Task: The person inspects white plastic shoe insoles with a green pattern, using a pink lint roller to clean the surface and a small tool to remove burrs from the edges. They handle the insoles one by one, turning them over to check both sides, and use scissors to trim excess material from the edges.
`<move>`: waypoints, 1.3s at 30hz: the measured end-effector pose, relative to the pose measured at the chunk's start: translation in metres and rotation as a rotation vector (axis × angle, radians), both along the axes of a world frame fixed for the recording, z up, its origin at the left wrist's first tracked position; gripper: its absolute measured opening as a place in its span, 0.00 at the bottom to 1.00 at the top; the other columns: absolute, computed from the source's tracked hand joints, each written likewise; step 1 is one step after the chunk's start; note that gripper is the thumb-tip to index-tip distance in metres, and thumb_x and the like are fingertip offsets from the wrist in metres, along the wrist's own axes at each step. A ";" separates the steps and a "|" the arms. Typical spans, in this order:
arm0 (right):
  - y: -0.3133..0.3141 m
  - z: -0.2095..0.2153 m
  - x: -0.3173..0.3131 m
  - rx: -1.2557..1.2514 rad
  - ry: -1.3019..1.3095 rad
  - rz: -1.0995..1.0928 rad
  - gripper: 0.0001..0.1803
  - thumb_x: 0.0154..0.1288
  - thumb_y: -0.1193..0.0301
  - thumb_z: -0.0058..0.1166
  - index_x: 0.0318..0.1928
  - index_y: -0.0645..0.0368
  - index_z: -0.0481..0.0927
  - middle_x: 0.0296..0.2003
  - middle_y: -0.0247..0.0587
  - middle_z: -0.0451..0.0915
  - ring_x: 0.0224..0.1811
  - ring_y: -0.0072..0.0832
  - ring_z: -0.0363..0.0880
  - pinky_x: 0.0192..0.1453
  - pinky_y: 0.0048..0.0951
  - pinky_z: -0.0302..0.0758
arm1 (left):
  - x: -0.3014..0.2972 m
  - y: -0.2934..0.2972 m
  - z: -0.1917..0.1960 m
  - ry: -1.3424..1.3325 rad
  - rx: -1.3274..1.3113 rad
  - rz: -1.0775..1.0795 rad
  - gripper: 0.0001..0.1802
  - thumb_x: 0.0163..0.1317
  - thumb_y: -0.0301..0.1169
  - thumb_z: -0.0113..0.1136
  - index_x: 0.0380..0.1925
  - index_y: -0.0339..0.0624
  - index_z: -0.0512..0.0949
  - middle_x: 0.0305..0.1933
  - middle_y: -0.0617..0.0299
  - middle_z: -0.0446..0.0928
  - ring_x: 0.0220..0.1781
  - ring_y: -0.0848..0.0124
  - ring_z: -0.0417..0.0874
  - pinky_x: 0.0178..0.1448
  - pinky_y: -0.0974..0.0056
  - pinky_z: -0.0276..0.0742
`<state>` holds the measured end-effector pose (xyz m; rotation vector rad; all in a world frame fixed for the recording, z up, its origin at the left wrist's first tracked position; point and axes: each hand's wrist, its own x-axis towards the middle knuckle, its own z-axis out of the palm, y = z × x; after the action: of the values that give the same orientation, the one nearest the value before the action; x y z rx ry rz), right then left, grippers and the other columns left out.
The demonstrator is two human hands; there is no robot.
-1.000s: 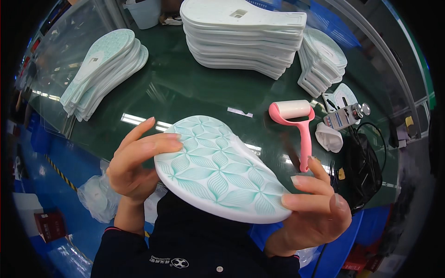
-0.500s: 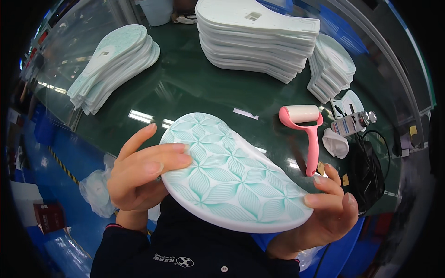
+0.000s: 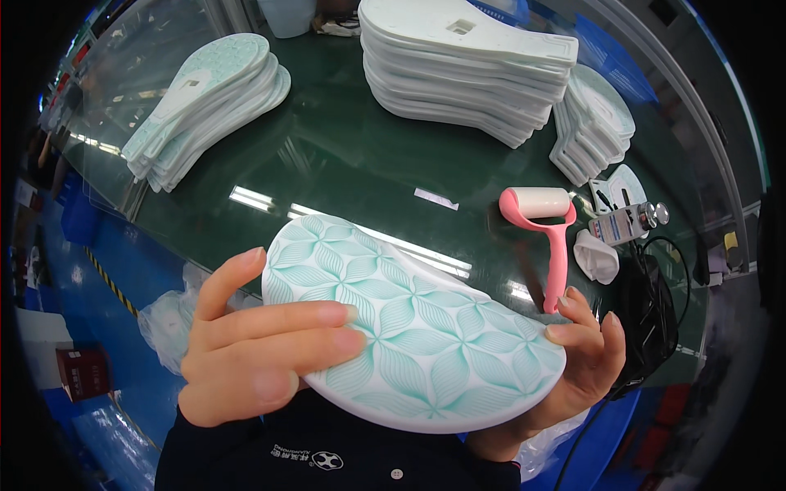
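Close in front of me is a curved white plastic panel (image 3: 417, 327) with a green leaf pattern, its patterned face tilted up. My left hand (image 3: 246, 344) grips its left end, fingers lying across the pattern and thumb out of sight. At the right end, my right hand (image 3: 585, 340) pinches the rim, with part of the palm behind the panel. Just beyond my right fingertips lies a lint roller (image 3: 540, 213) with a pink handle and white roll.
On the dark green table (image 3: 344, 164) stand a tall stack of white panels (image 3: 458, 82), a left stack (image 3: 205, 106) and a right stack (image 3: 594, 123). A dispenser bottle (image 3: 622, 222), a white crumpled cloth (image 3: 596, 258) and a black bag (image 3: 643, 319) lie at the right.
The panel has come lower and nearer to me, its face tilting. My left fingers have moved further over its pattern, and my right hand has kept its hold at the end.
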<state>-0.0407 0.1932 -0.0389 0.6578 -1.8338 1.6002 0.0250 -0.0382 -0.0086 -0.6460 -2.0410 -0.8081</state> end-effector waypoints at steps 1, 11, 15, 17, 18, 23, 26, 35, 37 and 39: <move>0.000 -0.002 0.000 -0.003 -0.005 0.000 0.27 0.46 0.78 0.60 0.49 0.58 0.66 0.22 0.39 0.79 0.36 0.38 0.78 0.52 0.49 0.65 | -0.002 0.002 -0.004 0.046 0.021 -0.006 0.16 0.54 0.23 0.52 0.41 0.41 0.60 0.32 0.54 0.80 0.35 0.61 0.82 0.61 0.50 0.59; -0.004 -0.006 0.000 -0.058 -0.211 -0.039 0.29 0.43 0.82 0.58 0.50 0.66 0.66 0.26 0.42 0.79 0.39 0.37 0.77 0.52 0.43 0.67 | 0.009 0.000 0.020 -0.157 -0.091 -0.127 0.37 0.46 0.30 0.64 0.52 0.44 0.52 0.32 0.60 0.79 0.33 0.66 0.81 0.65 0.45 0.48; 0.001 -0.010 -0.003 -0.053 -0.323 0.029 0.31 0.43 0.81 0.58 0.52 0.67 0.64 0.33 0.46 0.78 0.46 0.39 0.74 0.56 0.44 0.64 | -0.005 0.008 0.014 -0.131 -0.060 -0.182 0.33 0.47 0.27 0.63 0.50 0.40 0.55 0.30 0.56 0.80 0.30 0.64 0.82 0.59 0.49 0.61; -0.006 -0.005 -0.002 -0.109 -0.345 0.039 0.33 0.43 0.80 0.57 0.54 0.67 0.62 0.35 0.48 0.78 0.51 0.41 0.71 0.58 0.46 0.61 | -0.010 0.015 0.016 -0.124 -0.060 -0.192 0.29 0.47 0.26 0.62 0.47 0.37 0.57 0.30 0.53 0.79 0.30 0.62 0.82 0.53 0.52 0.68; -0.010 0.002 0.000 -0.070 -0.248 0.070 0.34 0.43 0.79 0.57 0.55 0.66 0.61 0.37 0.49 0.77 0.52 0.42 0.69 0.59 0.47 0.59 | -0.009 0.016 0.021 -0.131 -0.077 -0.185 0.27 0.47 0.25 0.62 0.46 0.36 0.59 0.30 0.51 0.79 0.30 0.62 0.82 0.50 0.54 0.72; -0.024 0.038 0.012 0.506 0.010 0.165 0.41 0.38 0.72 0.66 0.56 0.57 0.60 0.36 0.37 0.80 0.53 0.41 0.69 0.62 0.53 0.52 | -0.013 0.018 0.025 -0.165 -0.164 -0.245 0.22 0.49 0.24 0.60 0.42 0.35 0.62 0.32 0.47 0.79 0.33 0.59 0.82 0.47 0.54 0.74; -0.021 0.024 0.002 0.449 0.019 0.264 0.41 0.38 0.70 0.67 0.55 0.55 0.60 0.29 0.28 0.81 0.47 0.33 0.74 0.62 0.54 0.52 | -0.011 0.019 0.031 -0.270 -0.191 -0.275 0.24 0.48 0.27 0.62 0.44 0.36 0.62 0.32 0.49 0.79 0.36 0.59 0.81 0.53 0.48 0.68; -0.019 0.013 0.001 0.236 0.072 0.177 0.38 0.39 0.67 0.66 0.54 0.49 0.61 0.26 0.25 0.81 0.42 0.31 0.78 0.61 0.54 0.54 | -0.019 0.010 0.007 -0.255 -0.048 -0.055 0.09 0.44 0.34 0.64 0.26 0.49 0.75 0.27 0.72 0.78 0.41 0.66 0.76 0.62 0.35 0.48; -0.020 0.012 0.001 0.223 0.068 0.197 0.37 0.40 0.67 0.66 0.54 0.49 0.61 0.26 0.25 0.81 0.43 0.32 0.77 0.60 0.55 0.55 | -0.019 0.011 0.008 -0.202 -0.032 -0.061 0.08 0.46 0.34 0.63 0.27 0.49 0.75 0.26 0.72 0.78 0.40 0.67 0.76 0.61 0.33 0.47; -0.019 0.008 0.001 0.192 0.065 0.196 0.36 0.42 0.67 0.65 0.54 0.48 0.62 0.25 0.26 0.81 0.44 0.34 0.77 0.60 0.56 0.56 | -0.019 0.010 0.009 -0.167 -0.081 -0.078 0.07 0.47 0.34 0.62 0.27 0.48 0.75 0.26 0.73 0.77 0.40 0.67 0.76 0.61 0.32 0.47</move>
<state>-0.0396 0.1740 -0.0305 0.9911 -1.9401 1.5146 0.0058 -0.0284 0.0006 -0.7285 -2.2201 -0.8532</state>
